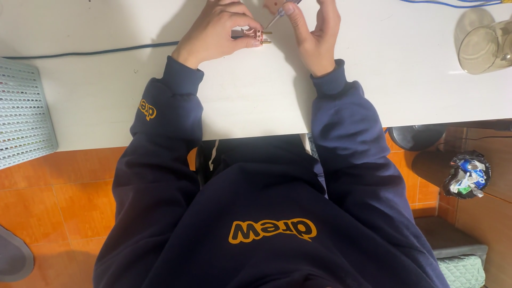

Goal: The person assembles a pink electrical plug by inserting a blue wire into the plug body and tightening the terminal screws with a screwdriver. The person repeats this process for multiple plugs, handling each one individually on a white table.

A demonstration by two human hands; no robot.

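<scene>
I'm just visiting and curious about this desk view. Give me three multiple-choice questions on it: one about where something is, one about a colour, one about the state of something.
1. Where is the glass jug?
A. on the white table, at its far right
B. on the orange floor
C. in the person's lap

2. What colour is the cable running across the table to the left hand?
A. red
B. blue
C. yellow

3. What is the right hand doing?
A. lying flat and empty
B. hanging below the table
C. holding a thin tool pointed at the small plug part in the left hand

Answers: 1 A, the jug stands on the tabletop by the right edge. 2 B, the cable is plainly blue. 3 C, the fingers pinch the tool, its tip close to the part.
</scene>
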